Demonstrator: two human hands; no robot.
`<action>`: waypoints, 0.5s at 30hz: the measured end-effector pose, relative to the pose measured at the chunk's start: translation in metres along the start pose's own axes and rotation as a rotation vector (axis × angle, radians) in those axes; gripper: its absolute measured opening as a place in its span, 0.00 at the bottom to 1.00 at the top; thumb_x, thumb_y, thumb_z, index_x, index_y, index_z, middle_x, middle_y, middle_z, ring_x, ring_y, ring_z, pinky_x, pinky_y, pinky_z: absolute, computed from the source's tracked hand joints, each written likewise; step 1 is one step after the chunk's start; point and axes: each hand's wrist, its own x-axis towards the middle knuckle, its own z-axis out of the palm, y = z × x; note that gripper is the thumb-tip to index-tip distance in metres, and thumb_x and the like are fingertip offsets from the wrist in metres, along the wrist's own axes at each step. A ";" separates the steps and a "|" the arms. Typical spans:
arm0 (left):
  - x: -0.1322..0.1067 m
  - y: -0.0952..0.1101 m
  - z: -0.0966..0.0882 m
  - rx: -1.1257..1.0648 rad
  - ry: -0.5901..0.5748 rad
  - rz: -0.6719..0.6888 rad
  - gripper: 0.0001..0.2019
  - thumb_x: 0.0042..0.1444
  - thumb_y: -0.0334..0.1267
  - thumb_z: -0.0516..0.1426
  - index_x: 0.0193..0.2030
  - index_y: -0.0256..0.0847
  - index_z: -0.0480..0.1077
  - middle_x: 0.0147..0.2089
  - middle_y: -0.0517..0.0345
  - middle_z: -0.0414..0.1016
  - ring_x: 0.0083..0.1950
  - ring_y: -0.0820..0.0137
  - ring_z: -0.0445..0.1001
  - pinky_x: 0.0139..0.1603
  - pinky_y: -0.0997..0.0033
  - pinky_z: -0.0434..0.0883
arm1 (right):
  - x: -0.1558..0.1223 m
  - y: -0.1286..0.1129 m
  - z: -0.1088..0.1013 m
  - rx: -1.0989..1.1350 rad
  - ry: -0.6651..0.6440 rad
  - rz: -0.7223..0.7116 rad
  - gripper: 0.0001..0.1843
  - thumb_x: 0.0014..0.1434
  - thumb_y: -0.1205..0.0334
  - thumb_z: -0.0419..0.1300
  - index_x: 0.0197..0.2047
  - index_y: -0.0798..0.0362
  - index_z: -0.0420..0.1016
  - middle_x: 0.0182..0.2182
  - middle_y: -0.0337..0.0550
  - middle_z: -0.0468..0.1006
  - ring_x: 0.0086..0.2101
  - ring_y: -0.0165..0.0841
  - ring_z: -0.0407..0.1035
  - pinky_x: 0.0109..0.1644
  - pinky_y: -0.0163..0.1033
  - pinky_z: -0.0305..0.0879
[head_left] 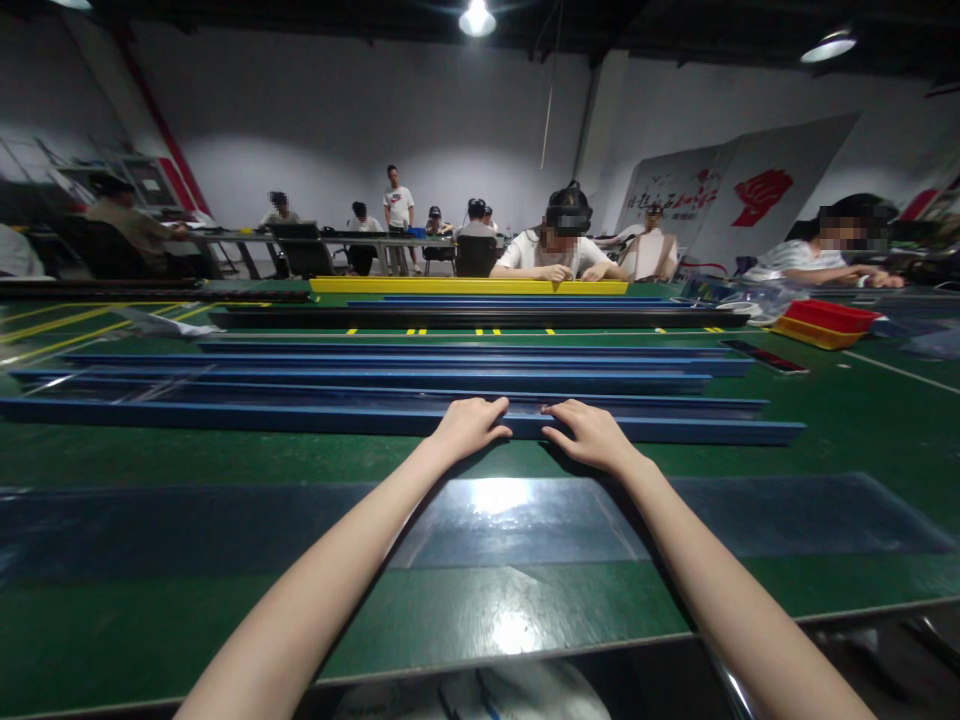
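from here i see a narrow gap between the left hand (471,428) and right hand (589,432), over the front blue channel (225,416). beyond, more blue channels (450,378) bar a low pass forward. rightward, mostly bare green tabletop (885,425) runs back to a red bin (829,320).

Blue channel (675,431), green tabletop (225,620), yellow strip (465,286)

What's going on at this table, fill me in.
A person has the left hand and right hand on the nearest blue rail, a small gap between them; whether either grips it is hard to tell. More blue rails lie just beyond on the green table, and a clear strip lies flat nearer the person. Opposite, a co-worker leans over a yellow rail.
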 end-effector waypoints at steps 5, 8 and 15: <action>-0.001 0.000 0.001 0.006 0.011 0.011 0.14 0.56 0.50 0.51 0.44 0.43 0.63 0.38 0.54 0.75 0.40 0.64 0.73 0.34 0.73 0.64 | 0.000 0.001 0.001 -0.009 0.010 -0.015 0.18 0.60 0.56 0.49 0.48 0.54 0.70 0.45 0.48 0.74 0.45 0.35 0.67 0.45 0.36 0.60; 0.000 -0.001 0.003 -0.004 0.020 0.001 0.15 0.56 0.51 0.52 0.43 0.42 0.63 0.38 0.54 0.75 0.40 0.64 0.73 0.35 0.72 0.65 | 0.000 0.001 0.001 -0.010 0.013 -0.023 0.18 0.60 0.56 0.49 0.48 0.55 0.70 0.46 0.48 0.74 0.45 0.36 0.67 0.45 0.37 0.60; 0.001 -0.001 0.003 -0.040 0.028 -0.023 0.15 0.55 0.51 0.53 0.41 0.42 0.64 0.39 0.55 0.76 0.41 0.64 0.74 0.34 0.72 0.65 | 0.000 0.001 0.001 -0.007 0.009 -0.018 0.18 0.60 0.56 0.48 0.48 0.55 0.70 0.46 0.48 0.74 0.45 0.36 0.67 0.45 0.37 0.61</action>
